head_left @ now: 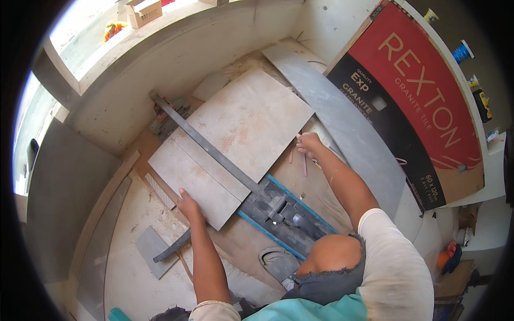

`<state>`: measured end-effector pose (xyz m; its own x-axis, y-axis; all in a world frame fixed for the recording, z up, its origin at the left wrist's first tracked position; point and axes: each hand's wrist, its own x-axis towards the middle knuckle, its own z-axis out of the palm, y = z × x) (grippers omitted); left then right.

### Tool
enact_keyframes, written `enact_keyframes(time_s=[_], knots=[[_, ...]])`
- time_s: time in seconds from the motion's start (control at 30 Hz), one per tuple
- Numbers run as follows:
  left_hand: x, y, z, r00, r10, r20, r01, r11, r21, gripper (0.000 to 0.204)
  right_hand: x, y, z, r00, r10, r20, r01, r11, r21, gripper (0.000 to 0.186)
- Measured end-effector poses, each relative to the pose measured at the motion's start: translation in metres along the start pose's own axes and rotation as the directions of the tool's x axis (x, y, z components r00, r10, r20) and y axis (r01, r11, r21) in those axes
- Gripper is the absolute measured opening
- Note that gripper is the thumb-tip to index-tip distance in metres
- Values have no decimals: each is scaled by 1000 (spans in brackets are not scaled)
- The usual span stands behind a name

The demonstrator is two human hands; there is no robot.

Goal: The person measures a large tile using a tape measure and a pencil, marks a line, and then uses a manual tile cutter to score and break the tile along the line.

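A large pale grey floor tile (243, 120) with brownish dust lies on a manual tile cutter (286, 216) with blue edges. The cutter's dark rail (209, 144) crosses over the tile, and a thin straight line beside it marks off a narrower strip (198, 184). At that strip's left edge, my left hand (191, 207) is closed with the thumb up on the tile; its other fingers are partly hidden. My right hand (309, 145) has its fingers curled at the tile's right edge, near the far right corner.
A long grey tile (342, 125) lies on the right, beside a leaning red and black cardboard tile box (412, 80). Dark grey slabs (64, 198) lean at the left wall. A small tile offcut (152, 246) lies under a dark bar (172, 247). My shoe (278, 262) is beside the cutter.
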<state>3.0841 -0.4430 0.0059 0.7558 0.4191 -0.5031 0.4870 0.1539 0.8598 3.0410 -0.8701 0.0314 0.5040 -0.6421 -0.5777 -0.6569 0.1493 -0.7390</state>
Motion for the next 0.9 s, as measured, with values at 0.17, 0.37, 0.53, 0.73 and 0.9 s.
enact_keyframes(time_s=[0.17,0.37,0.53,0.73,0.9], knots=[[5,-6,2,996,84,-8,-84,996,31,49,37,-3,23,997,20,-73,11,918,396,34],[4,-8,1,992,123,-32,-122,992,24,44,31,0,37,979,68,-194,17,915,403,35],[9,-16,3,987,162,2,-162,987,13,42,37,3,20,981,-41,-192,118,905,408,32],[3,-12,22,991,123,44,-120,990,-80,40,50,-2,-1,980,-39,-196,112,921,373,33],[3,-14,27,981,194,-19,-191,976,104,42,40,-2,-1,982,21,-185,60,905,421,37]])
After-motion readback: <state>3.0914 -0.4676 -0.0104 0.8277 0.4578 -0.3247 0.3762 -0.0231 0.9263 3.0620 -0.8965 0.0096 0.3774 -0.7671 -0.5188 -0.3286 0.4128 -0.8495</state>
